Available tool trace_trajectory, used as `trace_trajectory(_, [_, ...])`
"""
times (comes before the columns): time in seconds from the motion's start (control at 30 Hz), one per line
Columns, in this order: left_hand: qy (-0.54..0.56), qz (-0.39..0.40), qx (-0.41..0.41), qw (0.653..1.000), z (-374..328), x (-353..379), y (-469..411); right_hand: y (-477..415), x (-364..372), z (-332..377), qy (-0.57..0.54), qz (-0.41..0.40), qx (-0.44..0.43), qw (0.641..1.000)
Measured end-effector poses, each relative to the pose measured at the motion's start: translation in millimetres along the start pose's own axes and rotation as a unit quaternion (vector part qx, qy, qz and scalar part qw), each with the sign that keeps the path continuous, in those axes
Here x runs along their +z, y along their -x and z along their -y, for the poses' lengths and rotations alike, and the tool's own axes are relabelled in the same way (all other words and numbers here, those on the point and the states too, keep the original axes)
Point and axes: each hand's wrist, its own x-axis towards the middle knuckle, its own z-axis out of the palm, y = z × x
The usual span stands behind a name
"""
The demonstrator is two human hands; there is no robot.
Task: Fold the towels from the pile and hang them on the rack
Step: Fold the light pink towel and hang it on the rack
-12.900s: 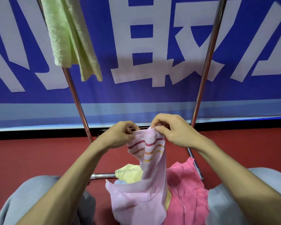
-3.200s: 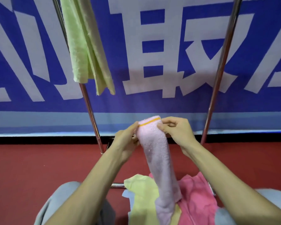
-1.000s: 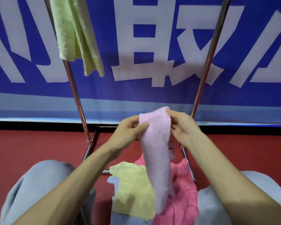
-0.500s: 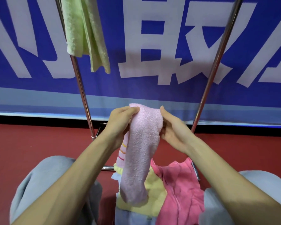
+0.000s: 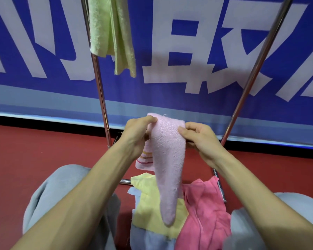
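pink towel (image 5: 167,159) now doubled over; left hand (image 5: 135,136), right hand (image 5: 201,139) fingers pinch fold.

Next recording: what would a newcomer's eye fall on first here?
The pale pink towel hangs folded at centre, pinched at its top by the left hand and right hand. Behind it, a blue banner with huge white characters fills the background, and a green towel hangs upper left by the rack.

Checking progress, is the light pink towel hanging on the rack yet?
No, the light pink towel is gripped by the left hand and right hand, off the rack.
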Motion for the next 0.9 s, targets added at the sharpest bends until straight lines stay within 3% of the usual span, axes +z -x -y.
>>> trace_trajectory(0.1, [-0.044,0.046,0.011,0.998,5.6,4.0,-0.4,-1.1,-1.0,4.5,-0.031,-0.039,-0.012,0.999])
trace_trajectory(0.43, [-0.174,0.209,0.046,0.961,28.5,16.1,6.4,1.8,-18.2,24.2,-0.168,-0.061,-0.004,0.984])
trace_trajectory(0.6, [-0.148,0.172,0.091,0.970,26.0,20.7,8.6,1.2,-26.6,23.4,-0.173,-0.060,-0.009,0.983])
trace_trajectory(0.77, [-0.107,0.107,0.129,0.980,20.9,21.9,9.1,2.9,-22.2,16.5,-0.114,0.019,-0.009,0.993])
trace_trajectory(0.9, [-0.056,0.072,0.133,0.987,11.2,18.6,7.4,1.1,-16.9,12.0,-0.054,0.005,-0.032,0.998])
